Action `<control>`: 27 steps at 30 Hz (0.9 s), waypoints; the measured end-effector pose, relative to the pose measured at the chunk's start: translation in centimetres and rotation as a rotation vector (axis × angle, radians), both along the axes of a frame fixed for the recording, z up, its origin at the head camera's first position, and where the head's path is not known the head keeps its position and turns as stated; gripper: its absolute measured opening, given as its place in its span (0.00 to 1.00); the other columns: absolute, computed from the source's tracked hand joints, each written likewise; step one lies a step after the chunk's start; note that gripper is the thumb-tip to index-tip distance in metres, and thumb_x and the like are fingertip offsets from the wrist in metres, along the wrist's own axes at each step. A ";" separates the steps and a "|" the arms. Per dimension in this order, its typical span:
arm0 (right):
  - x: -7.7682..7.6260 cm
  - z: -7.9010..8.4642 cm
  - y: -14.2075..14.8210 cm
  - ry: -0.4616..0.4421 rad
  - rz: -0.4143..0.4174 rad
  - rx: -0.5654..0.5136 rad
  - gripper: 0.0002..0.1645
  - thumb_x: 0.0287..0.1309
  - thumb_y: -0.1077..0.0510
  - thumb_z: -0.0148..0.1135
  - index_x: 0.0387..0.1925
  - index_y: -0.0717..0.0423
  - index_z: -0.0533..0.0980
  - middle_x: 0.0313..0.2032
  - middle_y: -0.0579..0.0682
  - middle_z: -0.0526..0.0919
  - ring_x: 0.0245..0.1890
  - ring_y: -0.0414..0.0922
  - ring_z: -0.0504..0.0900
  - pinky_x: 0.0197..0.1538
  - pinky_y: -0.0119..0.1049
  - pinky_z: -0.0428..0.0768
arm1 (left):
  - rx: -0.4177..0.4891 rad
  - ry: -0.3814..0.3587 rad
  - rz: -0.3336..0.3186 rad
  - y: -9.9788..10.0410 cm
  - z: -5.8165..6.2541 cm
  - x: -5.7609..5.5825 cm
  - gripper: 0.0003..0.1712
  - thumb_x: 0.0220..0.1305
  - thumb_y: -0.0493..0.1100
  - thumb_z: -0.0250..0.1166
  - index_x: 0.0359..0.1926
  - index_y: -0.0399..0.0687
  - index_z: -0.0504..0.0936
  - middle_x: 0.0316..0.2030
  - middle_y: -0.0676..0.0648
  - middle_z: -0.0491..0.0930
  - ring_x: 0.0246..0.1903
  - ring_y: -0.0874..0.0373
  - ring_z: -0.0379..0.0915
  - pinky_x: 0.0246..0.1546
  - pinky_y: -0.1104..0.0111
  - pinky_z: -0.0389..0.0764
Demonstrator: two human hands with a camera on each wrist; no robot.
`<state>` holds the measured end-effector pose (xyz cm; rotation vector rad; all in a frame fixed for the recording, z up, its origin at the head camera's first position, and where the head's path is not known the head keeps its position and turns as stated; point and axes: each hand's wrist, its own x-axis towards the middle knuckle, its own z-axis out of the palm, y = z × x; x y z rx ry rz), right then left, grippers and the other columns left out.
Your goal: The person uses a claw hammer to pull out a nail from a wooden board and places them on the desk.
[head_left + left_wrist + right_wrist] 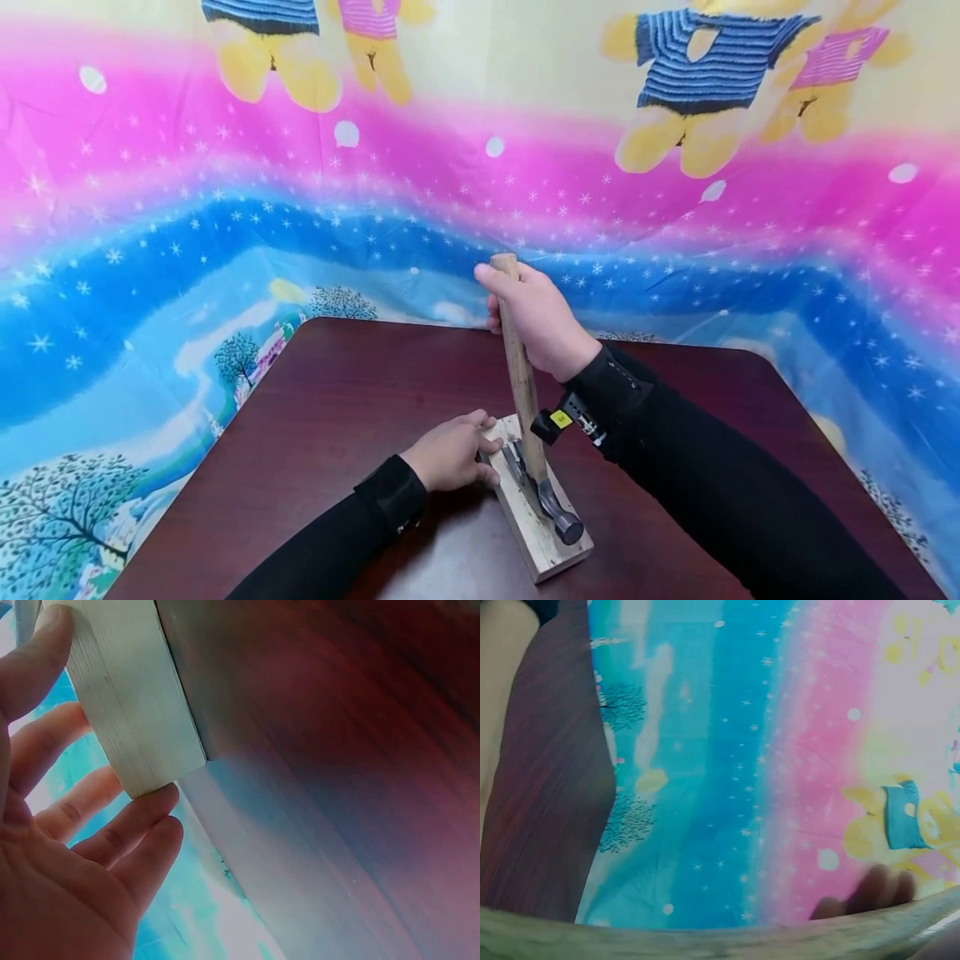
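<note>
My right hand (536,312) grips a hammer (517,375) near the top end of its wooden handle, the thumb lying by the handle's tip. The handle stands nearly upright and leans slightly. Its dark metal head points down over a pale wooden block (540,546), with the round striking face toward me. Dark metal also shows along the block's top beyond the handle. My left hand (453,450) holds the block's far left end, thumb and fingers around its edges. In the left wrist view, fingertips (161,799) touch the end of the block (135,697). The handle (705,937) crosses the right wrist view's bottom.
Block and hands are over a dark red-brown table (315,400) with rounded far corners. Behind it hangs a patterned cloth (420,192) in pink and blue with bears and snowflakes. A small black device with a yellow label (561,419) sits at the right wrist.
</note>
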<state>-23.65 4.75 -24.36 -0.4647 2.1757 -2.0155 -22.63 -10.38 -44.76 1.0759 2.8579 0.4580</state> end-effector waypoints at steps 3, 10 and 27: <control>-0.1 -0.1 -0.3 -0.014 0.001 -0.028 0.28 0.72 0.36 0.45 0.46 0.57 0.70 0.29 0.50 0.67 0.29 0.46 0.67 0.39 0.37 0.73 | 0.006 -0.005 0.006 0.1 0.0 0.0 0.34 0.56 0.62 0.71 0.61 0.56 0.79 0.61 0.49 0.71 0.55 0.57 0.75 0.50 0.73 0.76; -0.4 -0.3 -0.4 -0.086 -0.069 -0.077 0.42 0.63 0.21 0.38 0.37 0.56 0.70 0.27 0.49 0.70 0.25 0.45 0.71 0.34 0.36 0.76 | -0.017 -0.025 0.019 0.1 0.1 0.0 0.34 0.56 0.64 0.68 0.62 0.58 0.78 0.63 0.51 0.70 0.57 0.58 0.74 0.50 0.74 0.75; -0.4 -0.7 -0.8 -0.023 -0.149 -0.084 0.36 0.69 0.29 0.39 0.32 0.58 0.70 0.20 0.47 0.66 0.20 0.44 0.65 0.28 0.36 0.70 | -0.020 -0.003 0.019 -0.2 0.0 0.2 0.34 0.57 0.64 0.68 0.62 0.58 0.78 0.67 0.50 0.70 0.63 0.58 0.69 0.52 0.74 0.75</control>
